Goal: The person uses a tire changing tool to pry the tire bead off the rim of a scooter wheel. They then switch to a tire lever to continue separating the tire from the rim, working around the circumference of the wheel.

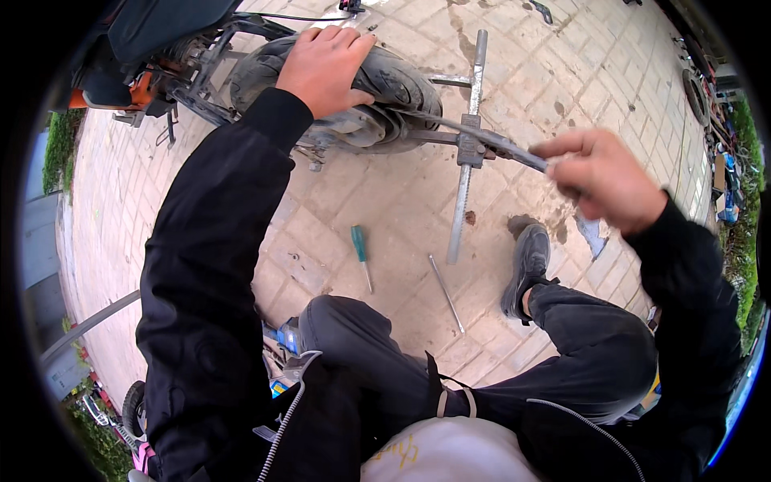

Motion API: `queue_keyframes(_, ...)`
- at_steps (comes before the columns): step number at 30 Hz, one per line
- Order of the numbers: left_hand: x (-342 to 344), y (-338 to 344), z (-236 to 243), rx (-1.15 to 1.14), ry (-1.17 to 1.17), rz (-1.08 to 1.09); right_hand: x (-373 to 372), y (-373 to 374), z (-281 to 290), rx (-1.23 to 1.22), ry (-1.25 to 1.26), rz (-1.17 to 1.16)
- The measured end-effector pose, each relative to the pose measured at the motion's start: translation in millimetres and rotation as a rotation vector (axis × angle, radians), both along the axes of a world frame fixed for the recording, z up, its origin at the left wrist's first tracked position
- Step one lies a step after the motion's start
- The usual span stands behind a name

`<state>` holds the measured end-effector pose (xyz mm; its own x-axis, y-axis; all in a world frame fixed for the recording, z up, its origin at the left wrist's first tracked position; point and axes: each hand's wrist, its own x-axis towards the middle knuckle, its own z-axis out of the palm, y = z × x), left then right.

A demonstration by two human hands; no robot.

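A motorcycle's rear wheel with a worn black tire [401, 80] stands before me at the upper middle. My left hand [325, 68] lies over the top of the tire, fingers curled across its tread and thumb toward me. Off to the right, my right hand [598, 177] is closed, slightly blurred, around the end of a long grey tire lever [514, 151]. The lever runs leftward to the tire's side, passing over a metal stand [471, 145] with a toothed bar. How the lever's far tip meets the tire is hard to make out.
A green-handled screwdriver [359, 245] and a thin metal rod [446, 293] lie on the brick paving between my legs and the wheel. My shoe [530, 269] is right of the stand. The motorcycle's orange and black body [132, 88] fills the upper left.
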<state>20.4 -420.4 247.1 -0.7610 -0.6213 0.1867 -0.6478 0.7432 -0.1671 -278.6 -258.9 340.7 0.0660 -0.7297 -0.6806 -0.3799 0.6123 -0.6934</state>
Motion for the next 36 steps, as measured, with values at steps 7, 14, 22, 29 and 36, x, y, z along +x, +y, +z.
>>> queue_keyframes(7,-2.4,-1.1,-6.5,-0.053,0.074,-0.033,82.1,90.3,-42.1,-0.068,-0.112,-0.312)
queue_keyframes(14,-3.8,5.1,-4.9,-0.056,0.048,0.043,125.7,116.3,-63.0,-0.09,-0.177,-0.516)
queue_keyframes(22,-1.3,1.9,-5.9,-0.121,0.052,0.002,148.1,128.9,-86.4,-0.257,-0.197,-0.561)
queue_keyframes(29,1.4,1.0,1.2,-0.028,-0.021,0.048,72.2,100.7,-66.3,-0.165,-0.175,-0.319)
queue_keyframes(36,-1.8,-1.2,2.1,-0.016,-0.035,0.013,-14.4,61.4,-29.1,-0.104,-0.063,-0.052)
